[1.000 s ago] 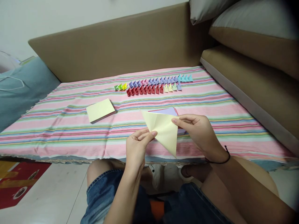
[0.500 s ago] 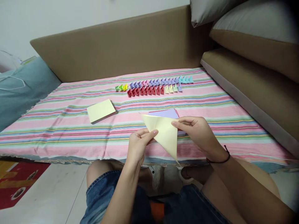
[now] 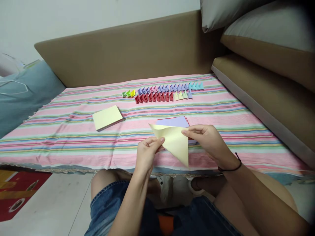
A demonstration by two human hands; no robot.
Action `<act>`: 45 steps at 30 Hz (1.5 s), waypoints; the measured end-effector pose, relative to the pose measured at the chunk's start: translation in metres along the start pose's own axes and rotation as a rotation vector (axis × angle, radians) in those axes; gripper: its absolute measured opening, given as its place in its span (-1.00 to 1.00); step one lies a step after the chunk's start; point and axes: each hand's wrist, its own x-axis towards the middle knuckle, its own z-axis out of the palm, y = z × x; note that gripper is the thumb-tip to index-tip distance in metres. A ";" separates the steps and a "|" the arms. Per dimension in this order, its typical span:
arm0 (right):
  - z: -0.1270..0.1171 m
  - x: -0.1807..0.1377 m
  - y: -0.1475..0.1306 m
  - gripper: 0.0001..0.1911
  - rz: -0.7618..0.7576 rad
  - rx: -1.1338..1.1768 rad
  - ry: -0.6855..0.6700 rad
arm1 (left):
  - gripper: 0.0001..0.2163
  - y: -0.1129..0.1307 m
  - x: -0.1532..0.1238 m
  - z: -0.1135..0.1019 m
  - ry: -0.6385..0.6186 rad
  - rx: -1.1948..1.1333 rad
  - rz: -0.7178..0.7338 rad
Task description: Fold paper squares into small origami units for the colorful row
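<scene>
Between my hands, above the front part of the striped cloth, is a pale yellow sheet of paper (image 3: pixel 176 142) folded into a triangle. My left hand (image 3: pixel 147 152) pinches its long slanting edge, thumb on top. My right hand (image 3: pixel 208 139) grips the upper right corner between thumb and fingers. One point of the triangle hangs down, and its upper left edge bows slightly apart. Partly hidden behind it lies a stack of lilac paper (image 3: pixel 173 121) with red edges showing.
A stack of pale yellow paper (image 3: pixel 107 118) lies to the left on the striped cloth (image 3: pixel 73 131). Farther back stand rows of small folded paper pieces (image 3: pixel 154 97) in several colours. A brown backrest (image 3: pixel 128 52) rises behind, with cushions (image 3: pixel 265 88) at the right.
The triangle's lower point has risen a little, and its upper edge has opened into a slight bow. Both hands keep their hold.
</scene>
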 end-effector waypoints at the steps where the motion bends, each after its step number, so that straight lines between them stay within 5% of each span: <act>1: 0.000 0.001 0.001 -0.72 0.001 -0.005 -0.004 | -0.79 0.000 0.000 -0.001 -0.012 -0.008 -0.009; 11: -0.001 0.003 0.001 -0.70 0.021 -0.011 -0.050 | -0.85 0.000 0.003 -0.004 -0.019 -0.037 0.020; 26: -0.002 0.004 -0.003 -0.71 0.002 -0.007 -0.064 | -0.84 0.002 0.006 0.000 0.188 -0.140 0.160; 45: -0.001 0.004 -0.003 -0.77 -0.005 0.004 -0.117 | -0.86 0.019 0.012 -0.003 0.287 -0.187 0.269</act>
